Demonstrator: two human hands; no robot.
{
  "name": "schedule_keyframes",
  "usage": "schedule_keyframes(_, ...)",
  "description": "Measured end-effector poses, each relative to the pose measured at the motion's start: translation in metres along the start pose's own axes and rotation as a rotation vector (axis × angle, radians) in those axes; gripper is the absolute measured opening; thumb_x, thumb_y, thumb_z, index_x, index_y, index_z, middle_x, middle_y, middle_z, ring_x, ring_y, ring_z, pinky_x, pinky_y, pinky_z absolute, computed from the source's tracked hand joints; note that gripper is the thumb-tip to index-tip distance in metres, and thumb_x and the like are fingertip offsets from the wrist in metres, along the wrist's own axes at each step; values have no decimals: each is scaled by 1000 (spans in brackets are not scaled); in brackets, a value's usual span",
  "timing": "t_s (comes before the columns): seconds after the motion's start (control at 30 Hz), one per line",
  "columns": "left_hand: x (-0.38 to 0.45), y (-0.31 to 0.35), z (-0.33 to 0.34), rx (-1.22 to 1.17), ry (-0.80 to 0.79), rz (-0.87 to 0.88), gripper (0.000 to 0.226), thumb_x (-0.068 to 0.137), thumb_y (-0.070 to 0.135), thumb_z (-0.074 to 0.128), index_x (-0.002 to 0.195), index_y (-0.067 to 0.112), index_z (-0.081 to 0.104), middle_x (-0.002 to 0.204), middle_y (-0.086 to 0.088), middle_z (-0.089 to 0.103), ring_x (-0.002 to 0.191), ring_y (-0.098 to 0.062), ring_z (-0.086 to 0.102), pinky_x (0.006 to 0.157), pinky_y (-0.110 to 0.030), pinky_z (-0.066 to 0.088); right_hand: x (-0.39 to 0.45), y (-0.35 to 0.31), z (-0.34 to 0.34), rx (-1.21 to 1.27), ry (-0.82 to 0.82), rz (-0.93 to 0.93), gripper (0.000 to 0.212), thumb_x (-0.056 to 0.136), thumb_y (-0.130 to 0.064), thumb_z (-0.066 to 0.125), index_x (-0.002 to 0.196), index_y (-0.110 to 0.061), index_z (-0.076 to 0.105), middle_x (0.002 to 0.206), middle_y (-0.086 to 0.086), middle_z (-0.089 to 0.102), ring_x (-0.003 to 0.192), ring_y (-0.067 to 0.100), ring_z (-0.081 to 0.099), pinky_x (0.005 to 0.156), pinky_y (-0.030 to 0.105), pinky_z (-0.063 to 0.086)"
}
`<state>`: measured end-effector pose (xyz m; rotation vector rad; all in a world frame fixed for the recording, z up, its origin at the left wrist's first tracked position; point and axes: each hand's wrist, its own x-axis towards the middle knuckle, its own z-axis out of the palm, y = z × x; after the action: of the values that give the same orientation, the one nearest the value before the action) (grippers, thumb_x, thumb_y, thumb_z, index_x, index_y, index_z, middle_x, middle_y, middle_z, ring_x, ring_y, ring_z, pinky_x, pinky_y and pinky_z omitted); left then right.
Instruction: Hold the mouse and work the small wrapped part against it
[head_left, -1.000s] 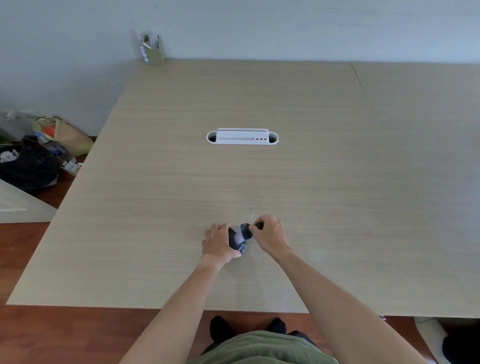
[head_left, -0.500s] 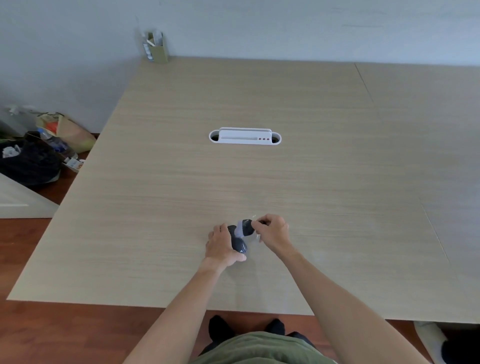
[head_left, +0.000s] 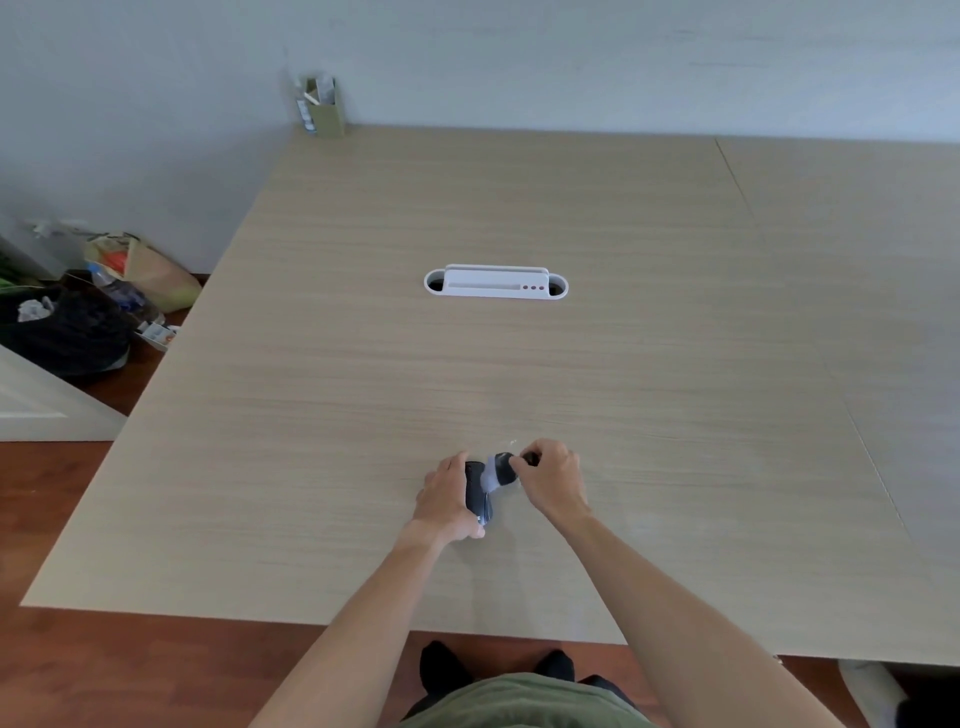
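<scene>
A small dark object (head_left: 478, 496) lies on the light wooden table (head_left: 363, 415) near its front edge. My left hand (head_left: 447, 499) grips it from the left, fingers curled over its far end and thumb along its near end. A dark and pale grey piece (head_left: 500, 470) with a bit of clear wrapping sits just to its right. My right hand (head_left: 553, 480) pinches that piece at its far end with curled fingers. What the two pieces are cannot be told.
A white oval cable grommet (head_left: 496, 283) is set in the table's middle. A small green box of items (head_left: 322, 106) stands at the far left corner by the wall. Bags and clutter (head_left: 78, 312) lie on the floor to the left. A table seam (head_left: 810, 338) runs at the right.
The grey piece in my right hand has shifted slightly up and right, away from the dark object. Both hands stay at the same spot on the table.
</scene>
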<state>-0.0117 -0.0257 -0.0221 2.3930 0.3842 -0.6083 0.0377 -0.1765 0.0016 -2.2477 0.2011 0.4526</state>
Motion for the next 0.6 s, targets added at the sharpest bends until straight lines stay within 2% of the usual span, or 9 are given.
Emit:
schedule_keyframes(0.07, 0, 0, 0, -11, -11, -7, 115, 57, 17, 88, 150, 21, 20, 150, 5, 31, 136, -26, 33, 109, -42, 36, 1, -3, 0, 41, 85, -24, 13, 82, -20, 64, 77, -9, 68, 72, 2, 68, 67, 20, 62, 61, 35, 52)
schedule_keyframes(0.1, 0, -1, -1, -25, -13, -6, 113, 56, 17, 88, 148, 22, 23, 147, 6, 35, 134, -25, 35, 107, -42, 38, 1, -5, 0, 94, 77, -32, 13, 81, -18, 65, 76, -7, 69, 71, 3, 68, 65, 21, 62, 61, 35, 51)
schedule_keyframes(0.17, 0, -3, -1, -58, 7, 9, 106, 50, 16, 88, 139, 25, 32, 136, 8, 44, 129, -25, 42, 102, -41, 43, 0, -9, 0, 186, -27, -6, 13, 77, -16, 66, 73, -5, 71, 65, 5, 68, 54, 20, 60, 60, 34, 51)
schedule_keyframes(0.23, -1, -4, -2, -97, 6, 7, 108, 50, 13, 88, 141, 24, 30, 137, 8, 44, 130, -24, 41, 102, -40, 43, -1, -7, 0, 163, -109, 2, 11, 78, -15, 67, 73, -6, 70, 62, 2, 65, 50, 18, 60, 60, 36, 53)
schedule_keyframes(0.33, -1, -6, -4, -119, -28, 1, 125, 51, 12, 88, 151, 23, 15, 148, 3, 35, 137, -24, 33, 108, -41, 39, 0, -1, 3, 16, 65, -17, 8, 83, -19, 65, 79, -12, 66, 71, -3, 65, 66, 17, 61, 58, 35, 50)
schedule_keyframes(0.4, -2, -8, -5, -132, -52, 7, 129, 48, 13, 88, 152, 27, 12, 151, 4, 33, 139, -22, 32, 109, -41, 39, 0, -3, 3, 60, 150, -30, 8, 82, -20, 64, 79, -13, 66, 72, -2, 66, 69, 16, 60, 57, 29, 47)
schedule_keyframes(0.47, -2, -11, -7, -151, -73, 5, 130, 47, 13, 89, 152, 26, 13, 150, 5, 34, 139, -21, 33, 109, -40, 41, 1, -7, 3, 186, 105, -14, 8, 78, -19, 65, 74, -12, 69, 68, 0, 68, 63, 16, 62, 58, 26, 48)
schedule_keyframes(0.53, -1, -15, -7, -170, -70, 5, 130, 45, 13, 90, 151, 25, 16, 147, 5, 38, 137, -21, 37, 106, -36, 43, 0, -11, 3, 260, -47, 31, 8, 75, -17, 67, 71, -11, 70, 64, 3, 69, 52, 18, 63, 61, 32, 53)
schedule_keyframes(0.6, -1, -16, -8, -187, -71, 13, 130, 46, 11, 90, 151, 26, 14, 146, 4, 38, 136, -20, 38, 104, -34, 43, 2, -7, 5, 138, -94, -2, 7, 75, -17, 68, 73, -11, 70, 65, 2, 69, 53, 18, 64, 60, 34, 54)
